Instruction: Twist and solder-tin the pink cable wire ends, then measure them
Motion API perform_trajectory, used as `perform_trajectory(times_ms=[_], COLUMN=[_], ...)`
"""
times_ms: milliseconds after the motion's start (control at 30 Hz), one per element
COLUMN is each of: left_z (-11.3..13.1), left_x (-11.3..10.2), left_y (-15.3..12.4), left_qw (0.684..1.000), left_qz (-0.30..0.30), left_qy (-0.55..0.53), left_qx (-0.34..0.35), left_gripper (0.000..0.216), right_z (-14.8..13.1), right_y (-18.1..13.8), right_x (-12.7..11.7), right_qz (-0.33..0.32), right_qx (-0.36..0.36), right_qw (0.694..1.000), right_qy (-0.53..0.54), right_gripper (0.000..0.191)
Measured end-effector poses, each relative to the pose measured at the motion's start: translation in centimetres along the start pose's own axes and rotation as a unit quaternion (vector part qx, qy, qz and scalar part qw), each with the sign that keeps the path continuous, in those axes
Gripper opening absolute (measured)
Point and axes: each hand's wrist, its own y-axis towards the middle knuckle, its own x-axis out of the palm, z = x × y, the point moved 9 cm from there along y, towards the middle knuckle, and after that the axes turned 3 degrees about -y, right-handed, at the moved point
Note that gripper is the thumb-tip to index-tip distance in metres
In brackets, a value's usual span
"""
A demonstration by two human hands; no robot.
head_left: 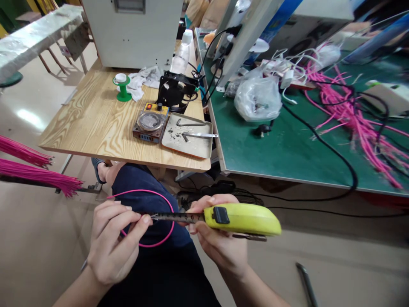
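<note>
My right hand [220, 238] grips a yellow-green tape measure [252, 218] with a black lock button. A short length of its dark blade [187, 217] sticks out to the left over my lap, with numbers showing. At the blade's far end, my left hand [116, 243] pinches a pink wire [166, 198] between thumb and forefinger. The wire's bare, silvery end lies along the blade. From those fingers the wire loops round behind the blade. Whether the left fingertips also hold the blade's tip, I cannot tell.
A wooden table [83, 123] ahead carries a solder pot [150, 121], a tray with tools [188, 147], a black fan [177, 91] and a green spool [123, 91]. Pink wires [348, 111], a plastic bag [258, 100] and cables lie on the green bench [243, 149]. Pink wire bundles [41, 172] hang left.
</note>
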Motion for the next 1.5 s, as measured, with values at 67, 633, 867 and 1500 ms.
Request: perform_trajectory(times_ms=[67, 633, 867, 1500], left_z=[0.07, -0.01, 0.14, 0.00], left_x=[-0.02, 0.39, 0.42, 0.45], left_y=[0.10, -0.06, 0.05, 0.11], left_qw=[1.000, 1.000, 1.000, 1.000], left_qz=[0.001, -0.015, -0.024, -0.018], left_qy=[-0.003, -0.002, 0.002, 0.000], left_qx=[0.000, 0.007, 0.012, 0.008], left_gripper=[0.029, 0.028, 0.026, 0.027], right_z=[-0.03, 0.02, 0.11, 0.42], right_y=[0.17, 0.20, 0.19, 0.25], right_x=[-0.02, 0.13, -0.11, -0.39], right_qz=[0.004, 0.013, 0.022, 0.040], right_qx=[0.000, 0.002, 0.005, 0.027], right_qw=[1.000, 1.000, 1.000, 0.999], right_qy=[-0.002, 0.011, 0.000, -0.008], right_gripper=[0.037, 0.035, 0.037, 0.040])
